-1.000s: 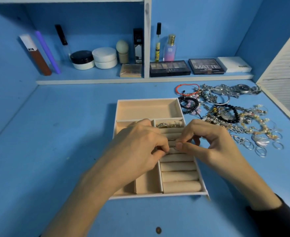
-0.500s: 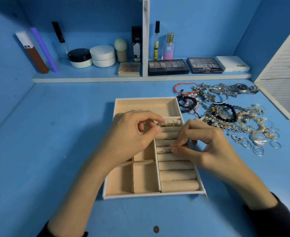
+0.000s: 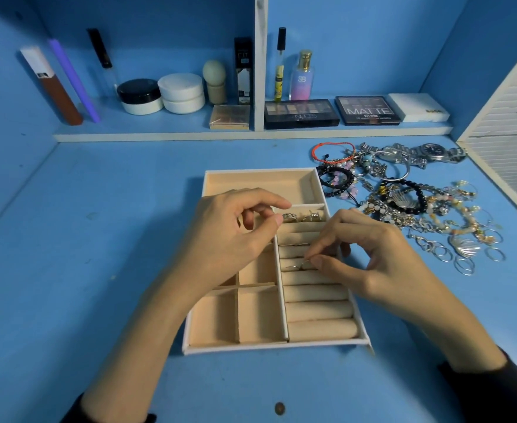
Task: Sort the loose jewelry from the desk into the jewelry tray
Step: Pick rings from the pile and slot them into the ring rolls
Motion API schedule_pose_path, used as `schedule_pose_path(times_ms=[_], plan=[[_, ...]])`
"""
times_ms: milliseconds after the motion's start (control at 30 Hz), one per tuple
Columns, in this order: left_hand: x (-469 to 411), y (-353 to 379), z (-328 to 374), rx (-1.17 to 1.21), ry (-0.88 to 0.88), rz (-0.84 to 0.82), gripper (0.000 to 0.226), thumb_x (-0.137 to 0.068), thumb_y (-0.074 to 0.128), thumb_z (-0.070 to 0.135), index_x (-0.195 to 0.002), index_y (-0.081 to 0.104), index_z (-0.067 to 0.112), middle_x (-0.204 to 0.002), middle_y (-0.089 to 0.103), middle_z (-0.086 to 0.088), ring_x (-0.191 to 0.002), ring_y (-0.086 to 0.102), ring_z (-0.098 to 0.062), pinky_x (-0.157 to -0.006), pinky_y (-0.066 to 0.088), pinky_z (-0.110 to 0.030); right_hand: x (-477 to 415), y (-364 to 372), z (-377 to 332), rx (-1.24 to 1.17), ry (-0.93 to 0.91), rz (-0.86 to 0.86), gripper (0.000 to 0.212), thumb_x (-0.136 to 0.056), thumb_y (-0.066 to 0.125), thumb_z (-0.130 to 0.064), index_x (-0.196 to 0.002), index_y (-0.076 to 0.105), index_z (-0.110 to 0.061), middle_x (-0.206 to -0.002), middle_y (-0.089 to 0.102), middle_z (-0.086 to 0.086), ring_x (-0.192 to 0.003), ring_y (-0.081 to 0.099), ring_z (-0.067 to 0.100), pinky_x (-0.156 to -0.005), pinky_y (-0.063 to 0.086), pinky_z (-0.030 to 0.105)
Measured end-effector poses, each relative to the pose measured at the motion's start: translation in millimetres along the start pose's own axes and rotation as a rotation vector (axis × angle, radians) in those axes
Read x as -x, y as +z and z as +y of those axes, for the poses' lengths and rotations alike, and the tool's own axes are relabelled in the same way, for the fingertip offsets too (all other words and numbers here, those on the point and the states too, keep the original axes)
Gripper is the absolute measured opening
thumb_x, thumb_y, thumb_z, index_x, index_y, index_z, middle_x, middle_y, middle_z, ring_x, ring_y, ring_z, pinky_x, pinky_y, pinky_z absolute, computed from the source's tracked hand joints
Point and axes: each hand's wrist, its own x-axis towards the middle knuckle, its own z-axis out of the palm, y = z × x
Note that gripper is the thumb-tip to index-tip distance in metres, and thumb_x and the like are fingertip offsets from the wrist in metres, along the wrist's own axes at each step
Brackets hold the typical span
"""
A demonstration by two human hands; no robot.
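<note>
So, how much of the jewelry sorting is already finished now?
Early stage. A few rings sit in the top roll slot of the jewelry tray. The right hand pinches a thin ring at a middle slot. The big pile of bracelets, watches and hoops on the desk is left to sort.

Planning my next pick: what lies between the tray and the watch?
Head view: tangled bracelets lie between tray and watch, among them a silver bangle.

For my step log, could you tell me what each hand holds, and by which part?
The right hand pinches a thin ring by its rim, over the tray; the left hand appears to hold nothing.
</note>
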Motion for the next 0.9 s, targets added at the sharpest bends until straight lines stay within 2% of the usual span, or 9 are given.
schedule_pose_path(times_ms=[433, 567, 667, 733, 833, 900], plan=[[-0.1, 0.3, -1.8, -0.010, 0.013, -0.008, 0.017, -0.077, 0.061, 0.027, -0.088, 0.071, 0.035, -0.067, 0.061, 0.016, -0.054, 0.041, -0.004, -0.054, 0.036, -0.011, 0.3, 0.9, 0.8, 0.011, -0.015, -0.005, 0.006, -0.072, 0.068, -0.015, -0.070, 0.069, -0.021, -0.076, 0.058, -0.009, -0.077, 0.053, 0.016, -0.068, 0.043, 0.023], [-0.3, 1.0, -1.3, -0.002, 0.012, -0.007, 0.017, -0.078, 0.061, 0.025, -0.087, 0.071, 0.035, -0.067, 0.060, 0.017, -0.054, 0.040, -0.004, -0.053, 0.034, -0.010, 0.4, 0.0, 0.6, -0.015, 0.002, -0.015, 0.005, -0.073, 0.068, -0.016, -0.071, 0.069, -0.021, -0.075, 0.057, -0.008, -0.075, 0.054, 0.017, -0.068, 0.045, 0.030], [-0.8, 3.1, 0.2, 0.013, -0.001, -0.009, 0.015, -0.079, 0.064, 0.024, -0.087, 0.071, 0.034, -0.066, 0.060, 0.017, -0.055, 0.042, -0.004, -0.055, 0.035, -0.011, -0.5, -2.8, -1.3, -0.151, 0.051, -0.002, 0.004, -0.074, 0.066, -0.016, -0.075, 0.069, -0.019, -0.076, 0.062, -0.003, -0.072, 0.056, 0.018, -0.067, 0.045, 0.032], [-1.3, 5.8, 2.8, 0.010, 0.002, -0.016, 0.017, -0.081, 0.066, 0.018, -0.087, 0.071, 0.033, -0.063, 0.058, 0.020, -0.055, 0.044, -0.002, -0.055, 0.034, -0.009, -0.3, -6.2, -2.1, -0.242, 0.082, 0.048, 0.006, -0.075, 0.064, -0.015, -0.078, 0.069, -0.016, -0.076, 0.065, -0.002, -0.070, 0.056, 0.015, -0.065, 0.044, 0.028], [-4.0, 14.4, 13.3, -0.014, 0.028, -0.042, 0.016, -0.080, 0.066, 0.021, -0.086, 0.071, 0.035, -0.063, 0.059, 0.018, -0.056, 0.046, 0.001, -0.056, 0.033, -0.006, 3.7, -14.3, 0.2, -0.343, 0.123, 0.135, 0.005, -0.077, 0.064, -0.012, -0.079, 0.068, -0.014, -0.067, 0.061, -0.008, -0.061, 0.050, 0.004, -0.057, 0.036, 0.011], [-7.7, 25.4, 23.5, -0.056, 0.043, -0.070, 0.015, -0.079, 0.066, 0.022, -0.085, 0.071, 0.035, -0.066, 0.061, 0.017, -0.060, 0.049, 0.003, -0.057, 0.033, -0.005, 9.5, -23.6, 7.0, -0.328, 0.157, 0.203, 0.006, -0.080, 0.066, -0.009, -0.080, 0.069, -0.014, -0.067, 0.059, -0.005, -0.063, 0.050, 0.005, -0.059, 0.037, 0.013]])
